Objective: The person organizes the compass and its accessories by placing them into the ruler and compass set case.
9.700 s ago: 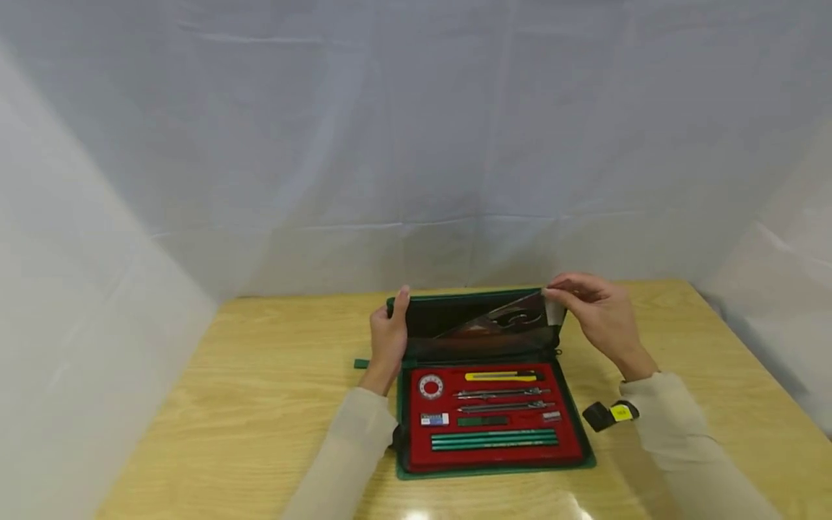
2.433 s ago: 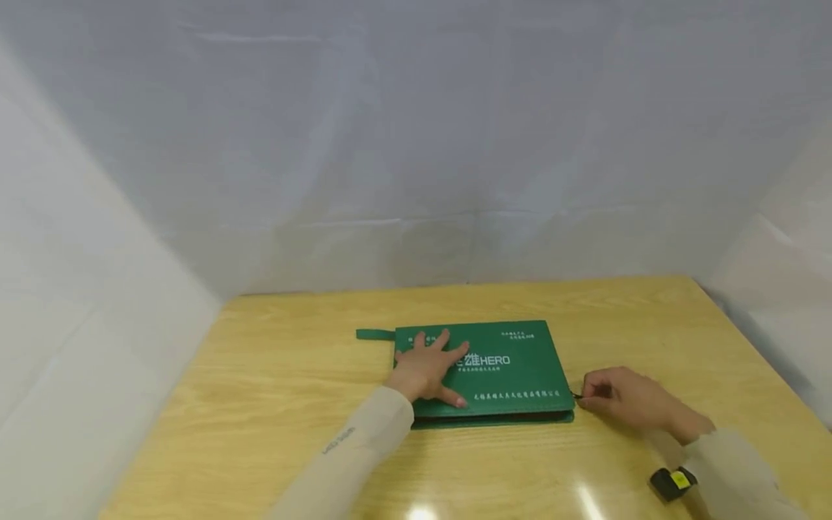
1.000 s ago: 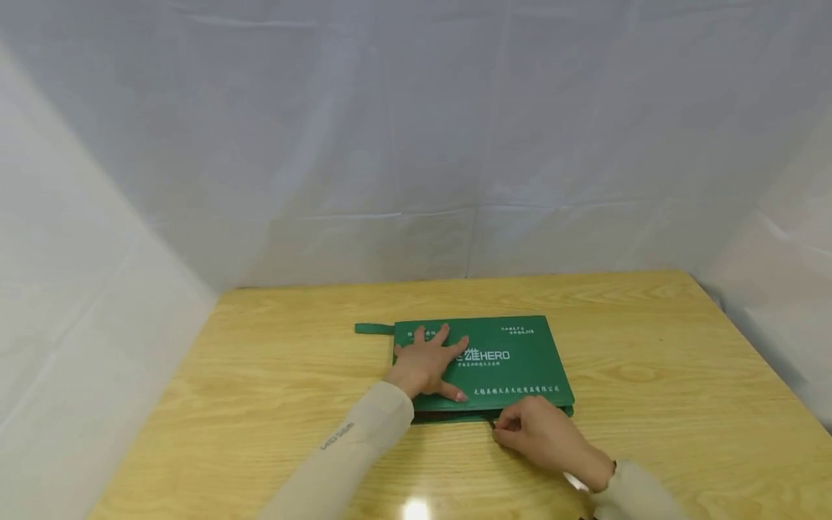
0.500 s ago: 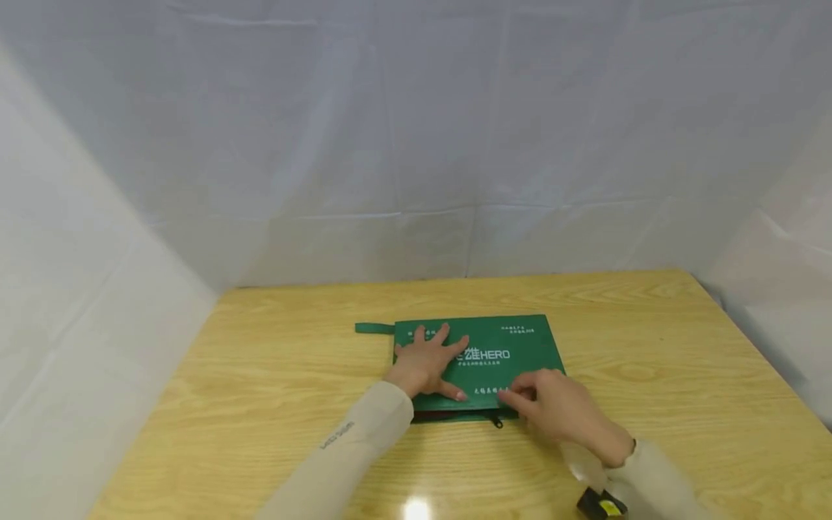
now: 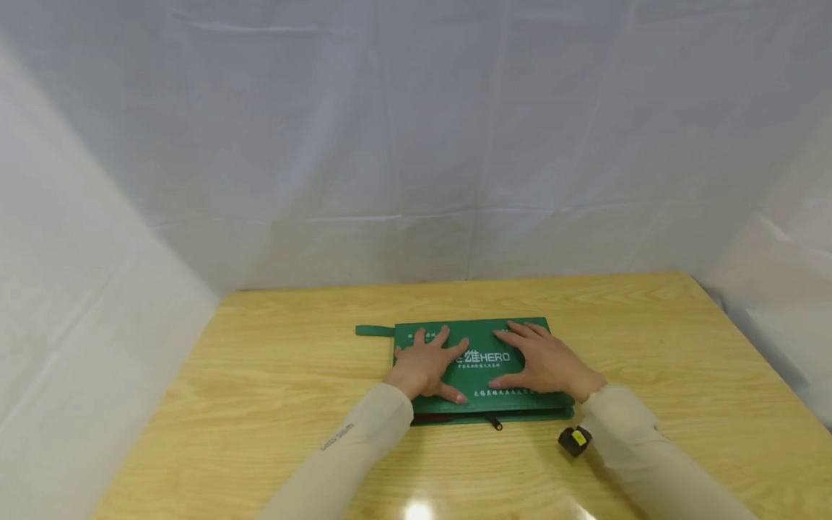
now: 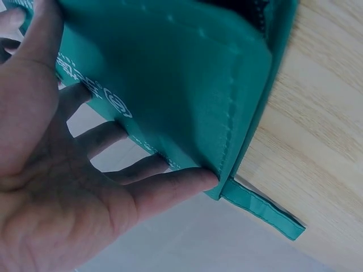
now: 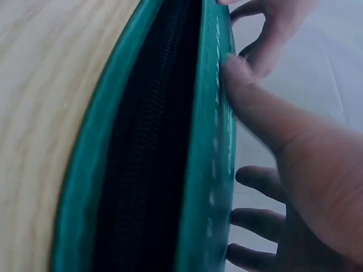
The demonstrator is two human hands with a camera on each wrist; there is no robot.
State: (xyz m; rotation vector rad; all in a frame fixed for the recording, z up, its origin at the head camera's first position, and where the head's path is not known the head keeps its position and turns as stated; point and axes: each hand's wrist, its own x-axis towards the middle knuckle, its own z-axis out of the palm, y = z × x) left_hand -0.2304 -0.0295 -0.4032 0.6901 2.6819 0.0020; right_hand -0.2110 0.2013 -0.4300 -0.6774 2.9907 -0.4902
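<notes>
Flat green fabric zip case lies mid wooden table; left hand and right hand rest flat on its cover, grip wide, holding nothing. Likely stiff, light, slightly slick; best taken by side edges or loop tab

One green zippered case, closed flat, with one green strap loop at its far left corner and one black zipper pull on the near edge; two hands on its cover, left hand and right hand; one wooden table; one small black-and-yellow device
</notes>
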